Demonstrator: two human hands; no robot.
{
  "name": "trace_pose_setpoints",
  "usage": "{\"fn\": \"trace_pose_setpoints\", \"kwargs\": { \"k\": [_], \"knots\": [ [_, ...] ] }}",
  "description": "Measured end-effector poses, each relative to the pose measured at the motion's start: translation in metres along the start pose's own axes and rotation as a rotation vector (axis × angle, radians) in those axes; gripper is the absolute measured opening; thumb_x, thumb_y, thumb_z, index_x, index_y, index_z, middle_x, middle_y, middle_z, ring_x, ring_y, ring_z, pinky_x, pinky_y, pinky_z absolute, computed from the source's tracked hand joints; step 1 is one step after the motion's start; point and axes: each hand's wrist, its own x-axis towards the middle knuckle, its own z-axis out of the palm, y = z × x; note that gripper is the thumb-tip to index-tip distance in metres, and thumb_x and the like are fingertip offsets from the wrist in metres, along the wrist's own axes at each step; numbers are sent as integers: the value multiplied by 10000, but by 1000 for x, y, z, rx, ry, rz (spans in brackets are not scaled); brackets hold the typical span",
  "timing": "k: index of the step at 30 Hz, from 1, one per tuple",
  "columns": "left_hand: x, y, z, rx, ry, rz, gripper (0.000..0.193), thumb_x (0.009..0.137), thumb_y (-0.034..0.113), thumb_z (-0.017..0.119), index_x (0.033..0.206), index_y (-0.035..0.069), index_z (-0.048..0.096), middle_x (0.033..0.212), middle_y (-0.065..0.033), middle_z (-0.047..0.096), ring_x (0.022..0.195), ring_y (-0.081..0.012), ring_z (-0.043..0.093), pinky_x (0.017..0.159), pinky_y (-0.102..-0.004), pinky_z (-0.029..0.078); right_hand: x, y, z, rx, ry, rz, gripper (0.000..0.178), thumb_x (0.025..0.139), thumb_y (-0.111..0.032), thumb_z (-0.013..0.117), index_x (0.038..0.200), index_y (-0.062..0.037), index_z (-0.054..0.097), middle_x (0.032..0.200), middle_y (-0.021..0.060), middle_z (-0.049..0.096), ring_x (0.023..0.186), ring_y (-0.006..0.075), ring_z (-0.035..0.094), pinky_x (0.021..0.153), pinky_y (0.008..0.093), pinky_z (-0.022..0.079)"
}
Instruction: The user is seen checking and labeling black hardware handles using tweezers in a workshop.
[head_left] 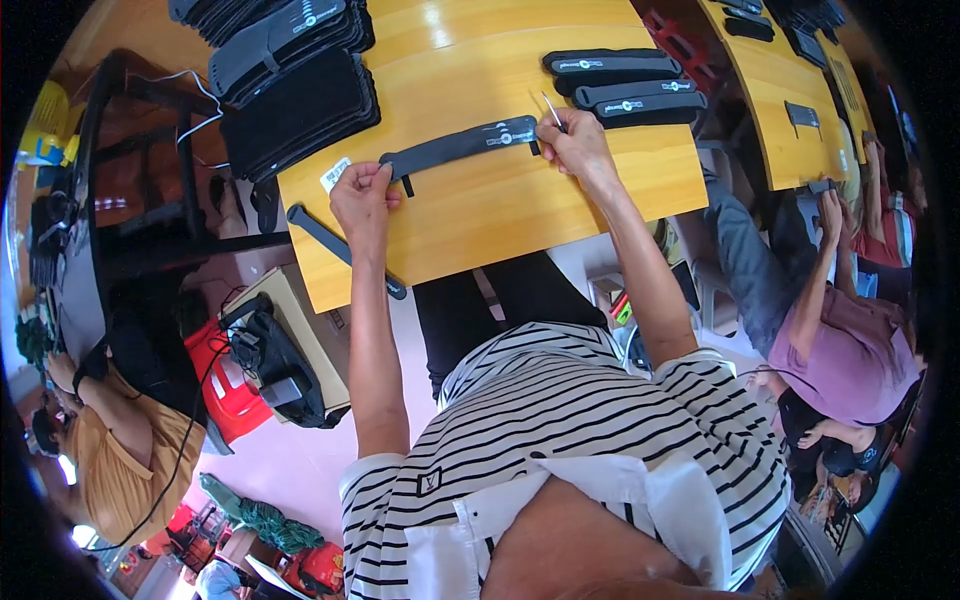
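The surface [480, 215] is yellow, wood-toned and smooth, with a glare patch at its far side. A thick stack [300, 115] of black pieces lies at its far left, with a dark bundle [285, 45] just behind. Dark straps [625, 85] with white print lie in overlapping piles at the far right. A single strap [322, 238] slants across the near left corner.

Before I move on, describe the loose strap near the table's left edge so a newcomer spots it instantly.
On the yellow table, find the near left corner. A narrow dark strap lies there slantwise, partly hidden by the left forearm. Unlike the held strap or piled straps, it lies alone.
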Motion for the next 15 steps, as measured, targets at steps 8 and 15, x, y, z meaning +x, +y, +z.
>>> {"fn": "trace_pose_setpoints", "kwargs": {
  "k": [8, 15],
  "knots": [
    [1, 1, 1, 10, 4, -20, 85, 794, 56, 635, 818, -17, 597, 622, -45, 591, 464, -81, 542, 442, -188, 444, -1, -1, -1, -38, 12, -8, 125, 766, -110, 603, 700, -4, 599, 522, 61, 574, 426, 107, 535, 388, 251, 429],
    [-1, 2, 1, 14, 10, -12, 79, 793, 54, 637, 806, -12, 595, 615, -43, 588, 458, -81, 540, 435, -188, 443, -1, -1, 0, -45, 18, -31, 131, 765, -103, 595, 679, -4, 587, 517, 67, 575, 416, 117, 540, 386, 255, 437]
  ]
}}
